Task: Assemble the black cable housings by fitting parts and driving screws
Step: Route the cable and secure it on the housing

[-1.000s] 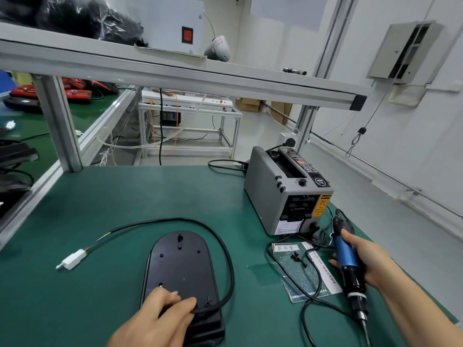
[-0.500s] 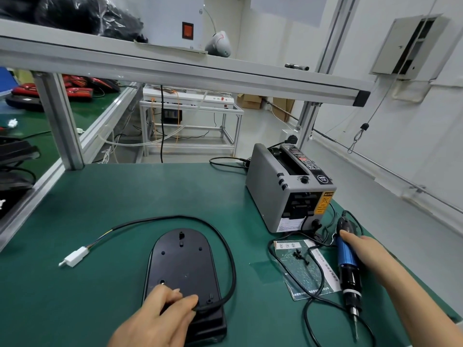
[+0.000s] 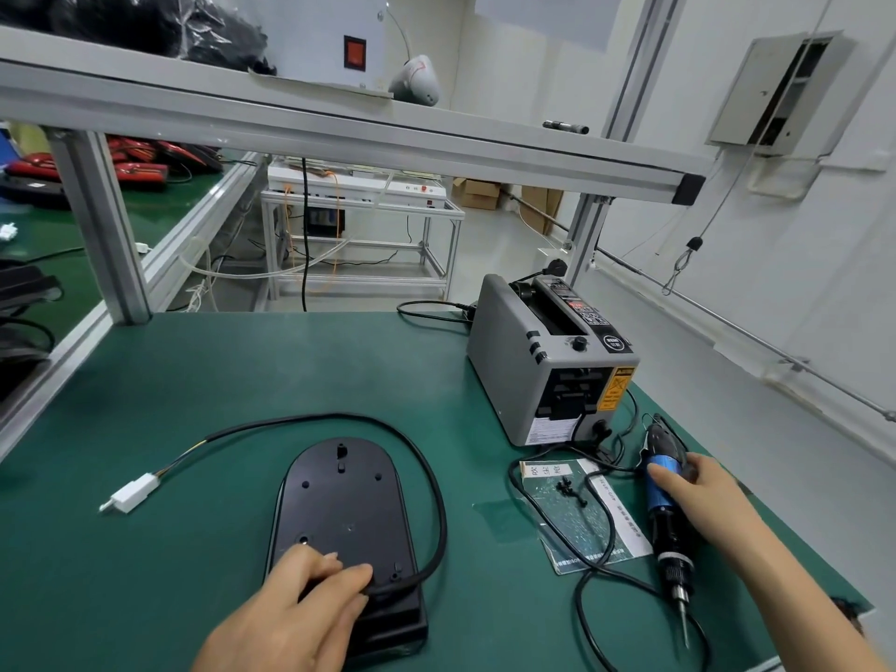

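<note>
Two hands are at work on the green counter [image 3: 242, 380]. Your left hand [image 3: 300, 608] lies on the near end of the black cable housing [image 3: 339, 506], fingers loosely bent and pressing down on its flat face, thumb just beside the spot where the black cable [image 3: 439, 502] leaves the shell; it is not wrapped round anything. The housing sits flat at 6 o'clock on the counter, its rounded end pointing to 12 o'clock. Its cable loops out at 3 o'clock, arcs over the rounded end and runs off toward 9 o'clock, ending in a white connector [image 3: 130, 494] lying on the mat.

Your right hand [image 3: 703, 497] curls round the blue barrel of the electric screwdriver [image 3: 666, 521] at 4 o'clock, thumb on the blue section, bit pointing to 6 o'clock; whether the tool rests on the counter, you cannot tell. Between housing and screwdriver lies a clear bag [image 3: 582, 521] with small black screws on it, the screwdriver's cord crossing it. At 2 o'clock stands a grey tape dispenser [image 3: 514, 380].
</note>
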`<state>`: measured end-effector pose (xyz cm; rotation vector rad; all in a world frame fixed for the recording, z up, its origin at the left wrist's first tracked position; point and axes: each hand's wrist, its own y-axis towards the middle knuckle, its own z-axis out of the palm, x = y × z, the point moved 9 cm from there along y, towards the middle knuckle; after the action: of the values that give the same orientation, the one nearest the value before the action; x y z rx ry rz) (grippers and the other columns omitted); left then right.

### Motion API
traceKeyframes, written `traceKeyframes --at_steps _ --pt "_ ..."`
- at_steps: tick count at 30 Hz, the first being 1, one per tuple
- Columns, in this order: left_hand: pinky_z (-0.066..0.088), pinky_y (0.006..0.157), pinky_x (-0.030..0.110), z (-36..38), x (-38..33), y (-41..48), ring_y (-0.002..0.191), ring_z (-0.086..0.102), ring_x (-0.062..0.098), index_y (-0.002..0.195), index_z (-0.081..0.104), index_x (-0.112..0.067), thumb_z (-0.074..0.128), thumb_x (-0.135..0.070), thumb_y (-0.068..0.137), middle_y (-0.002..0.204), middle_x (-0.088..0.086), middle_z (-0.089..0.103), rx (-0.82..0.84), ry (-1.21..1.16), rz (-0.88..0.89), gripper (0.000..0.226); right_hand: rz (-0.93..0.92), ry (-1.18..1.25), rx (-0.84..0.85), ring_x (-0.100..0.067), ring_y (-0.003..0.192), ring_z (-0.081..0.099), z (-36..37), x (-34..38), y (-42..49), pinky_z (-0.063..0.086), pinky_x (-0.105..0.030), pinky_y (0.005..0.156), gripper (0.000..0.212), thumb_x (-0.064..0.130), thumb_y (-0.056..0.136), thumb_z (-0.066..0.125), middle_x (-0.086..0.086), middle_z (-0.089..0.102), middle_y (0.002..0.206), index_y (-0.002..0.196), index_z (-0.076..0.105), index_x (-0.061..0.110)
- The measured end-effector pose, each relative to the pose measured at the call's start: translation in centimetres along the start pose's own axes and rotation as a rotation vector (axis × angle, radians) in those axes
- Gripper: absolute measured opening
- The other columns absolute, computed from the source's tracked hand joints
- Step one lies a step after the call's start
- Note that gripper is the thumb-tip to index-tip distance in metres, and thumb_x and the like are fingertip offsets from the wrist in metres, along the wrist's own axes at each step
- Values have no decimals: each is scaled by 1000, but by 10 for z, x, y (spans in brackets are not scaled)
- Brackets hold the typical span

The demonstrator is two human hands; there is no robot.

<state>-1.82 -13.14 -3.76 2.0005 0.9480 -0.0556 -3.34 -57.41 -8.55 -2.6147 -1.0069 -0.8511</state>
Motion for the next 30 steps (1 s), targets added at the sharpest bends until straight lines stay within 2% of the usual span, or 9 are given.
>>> traceKeyframes --at_steps 3,5,7,10,12,14,20,26,30 --pt "41 43 13 1 -2 0 84 52 -9 90 59 -35 26 -48 96 88 -16 49 -1 4 10 35 -195 169 -177 -25 87 60 -20 32 -6 48 -43 80 25 22 89 61 -2 63 98 110 63 9" --pt "40 43 13 0 -2 1 82 53 -9 83 66 -36 27 -48 96 88 -15 49 -4 2 0 43 -227 348 -177 -17 89 60 -24 52 -10 47 -36 79 12 17 89 59 6 65 97 97 66 23" --pt "40 43 14 0 -3 1 82 52 -9 76 75 -30 27 -48 96 88 -14 49 2 11 -8 55 -180 508 -63 -11 74 57 -12 69 -11 44 -28 68 14 16 88 59 10 66 81 86 68 26" --pt "41 43 13 -1 -5 1 83 51 -9 73 76 -26 26 -48 96 88 -15 48 4 24 -5 60 -8 758 268 -7 49 43 28 88 -17 34 -19 43 10 13 86 63 6 58 61 93 71 11" --pt "42 44 14 -2 -6 1 83 52 -8 72 76 -25 26 -48 97 88 -13 48 -9 22 -4 61 117 902 456 -6 44 37 56 97 -26 24 -16 34 15 10 85 64 2 52 59 98 68 4" --pt "41 46 12 -3 -6 1 83 52 -8 72 76 -25 26 -49 97 86 -14 49 -14 23 -1 61 186 972 511 -6 44 36 69 100 -30 22 -14 32 15 8 85 64 1 49 59 99 65 2" --pt "42 45 13 -1 -5 0 83 53 -8 73 77 -25 27 -48 96 82 -14 52 -8 16 3 59 336 1152 344 -4 39 37 66 89 -12 24 -12 29 3 5 89 58 0 46 58 90 56 6" --pt "39 47 11 -1 -3 -1 82 53 -9 74 76 -26 29 -48 96 86 -15 50 -4 7 -2 57 371 1168 316 -4 38 39 66 87 -5 30 -12 30 5 8 88 58 1 46 55 83 57 8" --pt "40 60 12 -1 -5 -2 84 52 -8 74 77 -24 29 -47 96 87 -14 49 -30 2 17 57 353 1182 321 -3 37 38 66 90 -2 31 -12 30 8 12 90 56 2 45 55 89 61 6"
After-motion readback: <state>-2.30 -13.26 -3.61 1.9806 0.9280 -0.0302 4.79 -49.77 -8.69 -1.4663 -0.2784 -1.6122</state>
